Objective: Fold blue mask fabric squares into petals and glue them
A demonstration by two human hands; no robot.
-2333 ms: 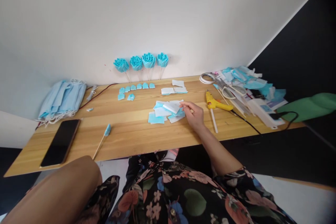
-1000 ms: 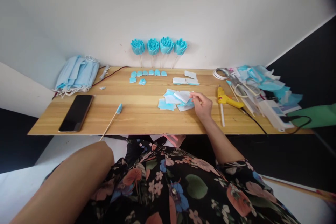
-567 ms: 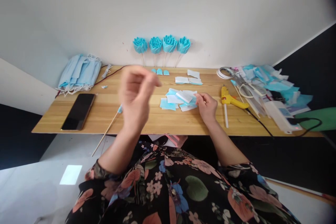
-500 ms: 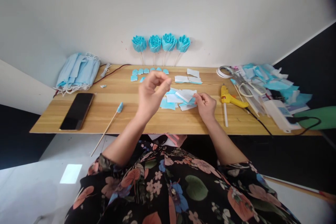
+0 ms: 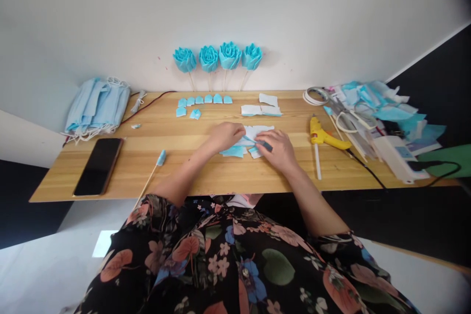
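Both my hands rest on a heap of small blue and white cut squares [image 5: 253, 133] in the middle of a wooden desk [image 5: 191, 167]. My left hand [image 5: 224, 136] lies on the heap's left side, fingers pinching a blue piece. My right hand [image 5: 276, 149] covers the right side and grips the same blue piece between thumb and fingers. A row of small folded blue petals [image 5: 204, 100] lies behind the heap. Several blue fabric roses on sticks [image 5: 218, 56] lean against the wall.
A stack of blue face masks [image 5: 96, 108] sits at the back left, a black phone [image 5: 94, 167] in front of it. A stick with a blue tip [image 5: 151, 174] overhangs the front edge. A yellow glue gun [image 5: 324, 136], scissors [image 5: 342, 120] and scraps [image 5: 382, 108] crowd the right.
My left hand came up from my lap, crossed in front of me and came down on the heap beside my right hand. The view shifted slightly.
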